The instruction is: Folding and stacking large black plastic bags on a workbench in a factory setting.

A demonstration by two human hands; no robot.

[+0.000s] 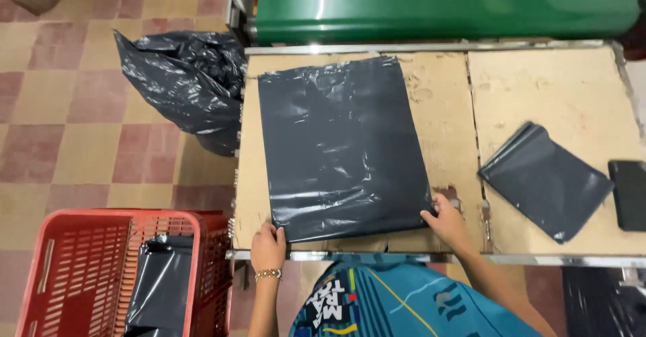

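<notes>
Red plastic lattice forms the basket (87,270) at the far left, standing on a tiled floor (60,108) of worn pink and tan squares; a dark folded bag lies slumped inside it. Above that, a crinkled black sack (185,85) sits bunched on the floor against the table's edge.

On the table (538,88), a scuffed, pale board framed in metal strip, a grey mailer (343,148) lies flat: smooth, glossy film, roughly rectangular, with faint wrinkles and a slightly ragged top edge near the green machine (444,4). The left hand (268,246), a bracelet at its wrist, pinches the mailer's near left corner with fingers curled over the edge. The right hand (445,219) presses on the near right corner, fingers together and bent on the film.

By my reading, the step in hand is squaring or flattening the mailer at the table's front edge. Thin slippery film of this kind calls for an even grip at both corners, since it slides and creases easily.

Further right lies a small stack (545,179) of the same grey mailers, fanned slightly, and at the far edge a flat black device (629,192).
</notes>
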